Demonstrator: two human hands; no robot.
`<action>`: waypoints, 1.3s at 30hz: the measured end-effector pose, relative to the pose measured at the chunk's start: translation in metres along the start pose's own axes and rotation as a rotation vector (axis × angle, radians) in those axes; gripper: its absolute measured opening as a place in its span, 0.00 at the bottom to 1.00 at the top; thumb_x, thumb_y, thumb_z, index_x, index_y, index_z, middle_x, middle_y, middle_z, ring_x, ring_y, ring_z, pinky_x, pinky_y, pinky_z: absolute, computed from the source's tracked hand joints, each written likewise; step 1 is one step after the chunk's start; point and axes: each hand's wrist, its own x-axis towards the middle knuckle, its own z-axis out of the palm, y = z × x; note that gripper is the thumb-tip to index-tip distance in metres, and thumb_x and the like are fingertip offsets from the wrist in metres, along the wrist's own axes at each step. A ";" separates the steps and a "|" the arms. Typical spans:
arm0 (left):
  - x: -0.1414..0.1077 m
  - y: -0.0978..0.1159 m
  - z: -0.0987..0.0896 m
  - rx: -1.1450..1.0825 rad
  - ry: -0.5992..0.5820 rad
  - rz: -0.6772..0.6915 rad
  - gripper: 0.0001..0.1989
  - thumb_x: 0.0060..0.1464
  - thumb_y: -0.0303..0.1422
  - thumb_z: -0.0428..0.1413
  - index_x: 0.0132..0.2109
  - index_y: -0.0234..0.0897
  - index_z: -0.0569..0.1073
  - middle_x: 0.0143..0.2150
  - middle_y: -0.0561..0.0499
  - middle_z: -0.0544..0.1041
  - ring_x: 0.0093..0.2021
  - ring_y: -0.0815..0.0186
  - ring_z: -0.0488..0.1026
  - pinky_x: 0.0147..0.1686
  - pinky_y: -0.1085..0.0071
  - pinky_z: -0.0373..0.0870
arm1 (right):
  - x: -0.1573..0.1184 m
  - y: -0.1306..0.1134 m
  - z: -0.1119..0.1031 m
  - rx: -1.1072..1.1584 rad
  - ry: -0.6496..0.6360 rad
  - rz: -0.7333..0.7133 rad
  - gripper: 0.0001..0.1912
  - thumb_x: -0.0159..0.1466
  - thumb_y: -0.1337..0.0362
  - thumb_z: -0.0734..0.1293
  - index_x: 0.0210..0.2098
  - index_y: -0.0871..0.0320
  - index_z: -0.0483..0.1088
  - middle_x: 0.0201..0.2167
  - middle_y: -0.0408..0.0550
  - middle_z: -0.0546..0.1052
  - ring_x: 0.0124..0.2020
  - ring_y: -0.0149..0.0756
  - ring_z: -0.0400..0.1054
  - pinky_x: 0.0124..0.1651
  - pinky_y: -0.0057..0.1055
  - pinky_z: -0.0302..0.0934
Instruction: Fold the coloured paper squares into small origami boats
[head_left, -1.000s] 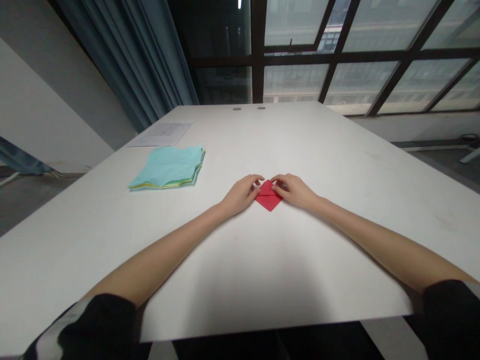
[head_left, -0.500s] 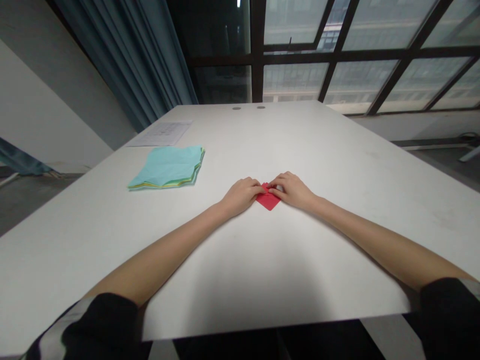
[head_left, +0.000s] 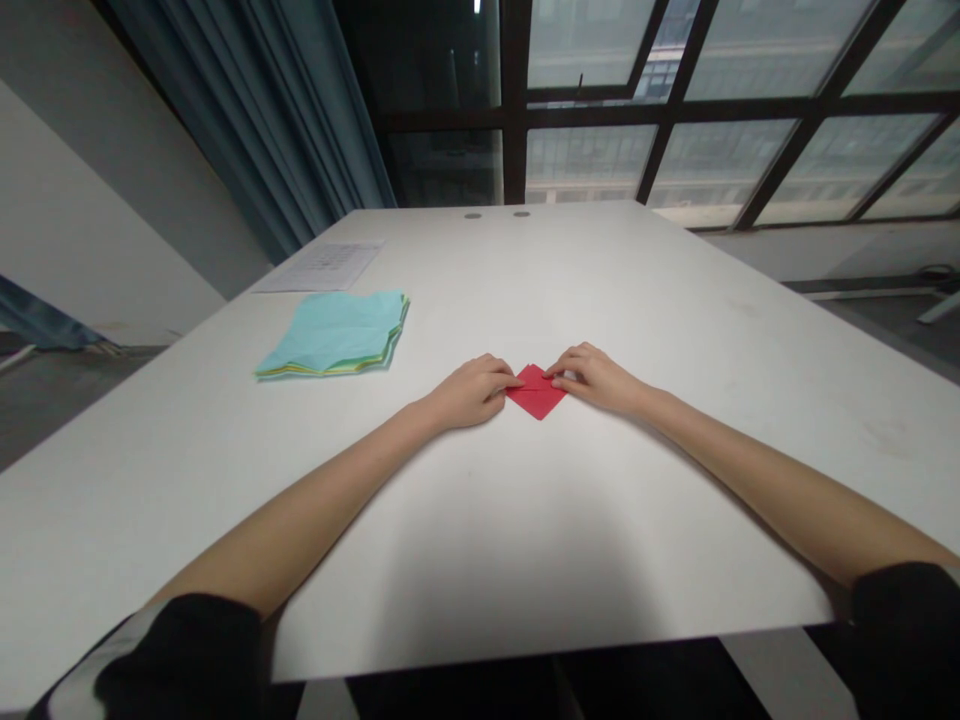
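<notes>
Reading the dial from the middle of the view, finding first a broad white table point(head_left: 465, 560), spread from its far edge at twelve to its near edge at six. Taking next the dark-framed window point(head_left: 592, 117), from eleven round to two, then the blue-grey curtain point(head_left: 277, 110), hanging in folds between ten and eleven. Following, lower down, a left forearm point(head_left: 315, 515) at eight and a right forearm point(head_left: 750, 470) between three and four, both bare below black sleeves point(head_left: 907, 640). Passing to a stack of paper point(head_left: 337, 330) at nine, light blue on top with yellow and green at the edges, and to a printed sheet point(head_left: 326, 268) at ten, just beyond the stack, with print too small to read. Coming to the left hand point(head_left: 474, 390), near six, fingers curled and thumb laid over the nine-o'clock corner of a red folded paper point(head_left: 537, 402), and to the right hand point(head_left: 598, 378), at three, fingers bent, thumb and forefinger at the opposite corner. Cannot tell, for either hand, pinching from mere pressing. Placing the red folded paper at four, close to centre, between both hands, flat on the table, diamond-shaped, with a fine line across its middle. Spotting last two grey discs point(head_left: 472, 216) near the far edge, about twelve.
</notes>
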 end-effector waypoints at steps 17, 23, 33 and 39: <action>0.001 0.002 0.006 -0.170 0.127 -0.062 0.15 0.52 0.26 0.51 0.47 0.38 0.72 0.44 0.46 0.73 0.46 0.62 0.68 0.48 0.63 0.65 | -0.001 -0.007 0.001 0.012 0.012 -0.055 0.18 0.57 0.74 0.58 0.42 0.56 0.74 0.36 0.51 0.75 0.38 0.39 0.66 0.45 0.38 0.60; 0.000 -0.001 0.006 -0.078 0.237 -0.102 0.11 0.56 0.27 0.49 0.43 0.35 0.73 0.40 0.46 0.77 0.43 0.63 0.71 0.45 0.64 0.67 | -0.003 -0.007 -0.003 -0.039 -0.060 -0.125 0.26 0.52 0.75 0.58 0.50 0.58 0.70 0.41 0.53 0.74 0.42 0.42 0.66 0.47 0.41 0.59; 0.004 0.009 -0.001 -0.291 0.436 -0.334 0.10 0.56 0.32 0.51 0.41 0.37 0.75 0.37 0.50 0.78 0.36 0.66 0.73 0.39 0.69 0.68 | 0.002 -0.023 -0.008 0.231 0.197 0.072 0.14 0.62 0.63 0.58 0.41 0.59 0.73 0.37 0.51 0.76 0.39 0.38 0.68 0.43 0.35 0.61; 0.008 0.007 0.008 -0.592 0.421 -0.443 0.12 0.53 0.34 0.53 0.42 0.33 0.74 0.34 0.48 0.78 0.32 0.67 0.72 0.33 0.72 0.67 | 0.005 -0.017 -0.002 0.523 0.184 0.292 0.14 0.59 0.62 0.62 0.42 0.60 0.69 0.28 0.46 0.75 0.27 0.32 0.66 0.33 0.31 0.59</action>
